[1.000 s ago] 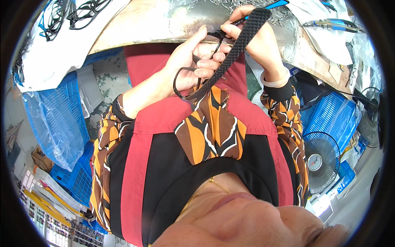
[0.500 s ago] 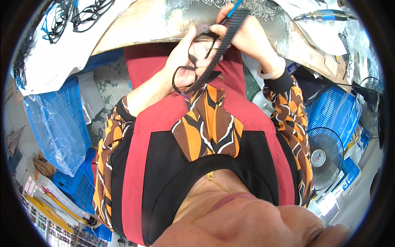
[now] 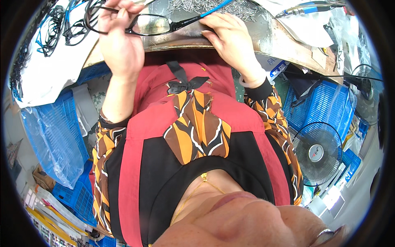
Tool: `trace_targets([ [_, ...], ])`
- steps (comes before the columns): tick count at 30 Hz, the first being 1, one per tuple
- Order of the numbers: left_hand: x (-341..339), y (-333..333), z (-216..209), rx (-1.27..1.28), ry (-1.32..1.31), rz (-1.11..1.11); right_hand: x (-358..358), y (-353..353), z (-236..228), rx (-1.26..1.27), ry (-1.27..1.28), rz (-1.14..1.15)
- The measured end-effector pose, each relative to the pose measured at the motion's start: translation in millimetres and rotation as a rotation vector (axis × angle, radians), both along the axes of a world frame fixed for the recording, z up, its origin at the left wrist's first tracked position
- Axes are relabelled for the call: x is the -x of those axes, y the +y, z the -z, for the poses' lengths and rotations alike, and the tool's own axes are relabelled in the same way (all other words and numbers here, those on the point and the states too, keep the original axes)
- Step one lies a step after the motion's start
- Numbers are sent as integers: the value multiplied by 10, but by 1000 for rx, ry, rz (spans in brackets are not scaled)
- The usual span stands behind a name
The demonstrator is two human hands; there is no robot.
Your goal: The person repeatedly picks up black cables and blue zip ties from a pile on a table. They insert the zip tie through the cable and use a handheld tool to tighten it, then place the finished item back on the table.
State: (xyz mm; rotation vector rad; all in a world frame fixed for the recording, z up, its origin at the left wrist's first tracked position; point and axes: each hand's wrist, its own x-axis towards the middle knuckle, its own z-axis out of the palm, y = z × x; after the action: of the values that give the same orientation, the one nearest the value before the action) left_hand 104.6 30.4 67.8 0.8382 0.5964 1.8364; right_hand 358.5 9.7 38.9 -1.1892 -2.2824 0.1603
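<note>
Evidently the frame itself is well formed: the black glasses frame point(image 3: 171, 26) is held up over the near edge of the workbench point(image 3: 263, 35), with both rims showing and one temple point(image 3: 191, 20) standing out from the rim on the person's right, black near the hinge and blue toward its tip. The left hand point(image 3: 119, 41) has its fingers closed around the frame at the bridge and the other rim, so they cover part of that side; whether the second temple is there, folded or unfolded, I can't make out at this angle. The right hand point(image 3: 230, 39) is just below the blue-tipped temple, fingers loosely bent, the thumb apart from them with a gap between; its fingertips seem to touch the temple's underside without wrapping it. Judging by what shows, that temple is joined to its rim, while anything left to do on the covered side cannot be read. More dark frames point(image 3: 51, 31), some with blue parts, lie bunched on a white sheet point(image 3: 78, 57) to the left, well apart from the held one. Beyond the right hand, loose metal pins point(image 3: 247, 13) are heaped on the bench, with a blue-handled tool point(image 3: 308, 9) farther right.
</note>
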Motion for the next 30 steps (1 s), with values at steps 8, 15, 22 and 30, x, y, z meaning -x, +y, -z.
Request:
trace_targets([
  [8,-29,317,-240,255,-454,432,-1295,577,-307,-368,334,726],
  [15,-44,328,-70,378,-443,600,-1937,1135,39,-125,484,769],
  [22,-119,-278,26,583,-289,835,-1002,615,-300,45,1640,212],
  [30,-522,-617,178,945,-21,1216,-104,722,-357,67,1797,63],
])
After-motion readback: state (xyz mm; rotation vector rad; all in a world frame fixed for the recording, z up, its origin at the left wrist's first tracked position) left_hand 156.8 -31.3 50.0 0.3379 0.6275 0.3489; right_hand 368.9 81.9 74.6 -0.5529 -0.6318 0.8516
